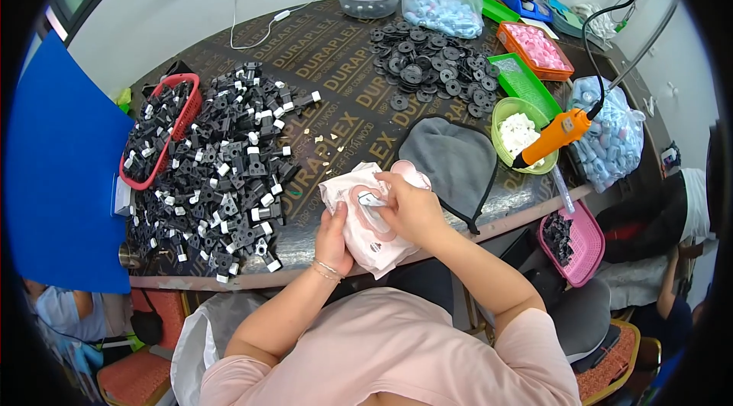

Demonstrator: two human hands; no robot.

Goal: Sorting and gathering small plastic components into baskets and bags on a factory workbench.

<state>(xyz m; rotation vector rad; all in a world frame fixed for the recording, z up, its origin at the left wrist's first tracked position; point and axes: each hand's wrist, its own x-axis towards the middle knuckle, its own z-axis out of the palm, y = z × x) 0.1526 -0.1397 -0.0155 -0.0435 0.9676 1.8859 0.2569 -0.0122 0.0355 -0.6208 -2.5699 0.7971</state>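
A pale pink soft pack of wet wipes is held over the near edge of the table, its round pink lid flipped up. My left hand grips the pack by its left side, fingers partly hidden beneath it. At the pack's opening, my right hand pinches the end of a white wipe, most of which is still inside. Just beyond my right hand lies a dark grey cloth with black edging.
Black plastic parts with white caps heap up at left, beside a red basket. Black discs are piled farther back. At right are an orange electric screwdriver, a green bowl and a bag of light blue pieces.
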